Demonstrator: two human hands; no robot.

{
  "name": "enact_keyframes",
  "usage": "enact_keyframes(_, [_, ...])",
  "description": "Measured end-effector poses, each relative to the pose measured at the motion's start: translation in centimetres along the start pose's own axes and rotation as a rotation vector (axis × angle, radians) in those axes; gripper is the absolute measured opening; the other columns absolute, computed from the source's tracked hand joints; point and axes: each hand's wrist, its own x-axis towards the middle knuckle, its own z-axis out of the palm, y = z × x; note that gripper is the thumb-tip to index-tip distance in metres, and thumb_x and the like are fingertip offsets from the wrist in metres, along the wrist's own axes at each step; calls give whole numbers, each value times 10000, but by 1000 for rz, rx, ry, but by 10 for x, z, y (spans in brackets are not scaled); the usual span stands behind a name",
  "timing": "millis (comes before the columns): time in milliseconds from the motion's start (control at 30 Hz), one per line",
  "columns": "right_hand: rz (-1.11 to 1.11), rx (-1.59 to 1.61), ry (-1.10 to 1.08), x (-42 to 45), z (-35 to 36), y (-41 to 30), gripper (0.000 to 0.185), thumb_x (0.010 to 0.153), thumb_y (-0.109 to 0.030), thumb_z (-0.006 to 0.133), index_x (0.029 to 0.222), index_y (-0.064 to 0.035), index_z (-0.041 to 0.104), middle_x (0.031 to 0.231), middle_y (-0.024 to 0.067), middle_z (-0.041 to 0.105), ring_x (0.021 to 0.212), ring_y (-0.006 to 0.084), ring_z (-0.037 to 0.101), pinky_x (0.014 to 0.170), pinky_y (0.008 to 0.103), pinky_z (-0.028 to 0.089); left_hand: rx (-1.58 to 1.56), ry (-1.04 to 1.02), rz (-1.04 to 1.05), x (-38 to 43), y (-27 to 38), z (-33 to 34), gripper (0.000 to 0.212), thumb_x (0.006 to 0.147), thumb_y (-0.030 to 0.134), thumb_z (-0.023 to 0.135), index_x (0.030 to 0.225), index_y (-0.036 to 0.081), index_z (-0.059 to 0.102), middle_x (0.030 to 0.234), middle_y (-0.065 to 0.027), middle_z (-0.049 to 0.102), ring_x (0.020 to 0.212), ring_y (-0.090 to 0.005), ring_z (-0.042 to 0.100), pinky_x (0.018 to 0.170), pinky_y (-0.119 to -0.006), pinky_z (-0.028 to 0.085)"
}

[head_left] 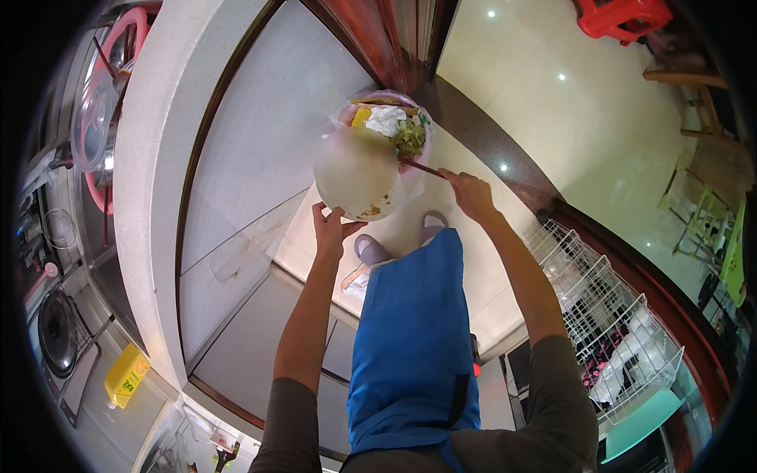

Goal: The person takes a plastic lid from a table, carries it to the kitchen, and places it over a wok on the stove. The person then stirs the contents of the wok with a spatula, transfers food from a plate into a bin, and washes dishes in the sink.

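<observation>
My left hand grips the near rim of a pale plate or shallow bowl, which bears brown food bits near that rim. The far part of the dish is blurred. It overlaps a pink waste bin lined with a clear bag. In the bin lie white crumpled tissue, green vegetable scraps and something yellow with a mesh pattern. My right hand, right of the dish, holds thin brown sticks, probably chopsticks, whose far end reaches the bin.
The bin stands on the tiled floor by a dark red door frame. A white wire rack with bags is at the right, a red plastic stool at the top right. At the left, a counter holds a pink basin and a yellow bottle.
</observation>
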Motion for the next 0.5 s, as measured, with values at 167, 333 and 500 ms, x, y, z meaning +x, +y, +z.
enact_keyframes(167, [-29, -4, 13, 4, 25, -7, 445, 844, -69, 457, 1233, -258, 564, 803, 118, 620, 724, 302, 637, 616, 422, 510, -46, -16, -27, 0, 0, 4, 389, 852, 54, 480, 1153, -2, 240, 1095, -288, 482, 737, -416, 663, 661, -398, 617])
enact_keyframes(333, [89, 79, 4, 3, 15, -7, 396, 869, -94, 461, 1213, -256, 576, 814, 120, 624, 724, 301, 640, 620, 435, 510, -45, -10, -54, 3, -1, -1, 397, 849, 43, 480, 1167, 10, 244, 1131, -287, 453, 784, -458, 645, 677, -432, 617])
enact_keyframes(500, [122, -34, -39, -4, 16, -11, 404, 851, -96, 499, 1219, -248, 566, 815, 124, 626, 723, 307, 641, 627, 436, 510, -32, -3, -69, 3, -2, 1, 412, 863, 41, 499, 1183, 19, 240, 1176, -287, 424, 827, -490, 630, 696, -456, 618])
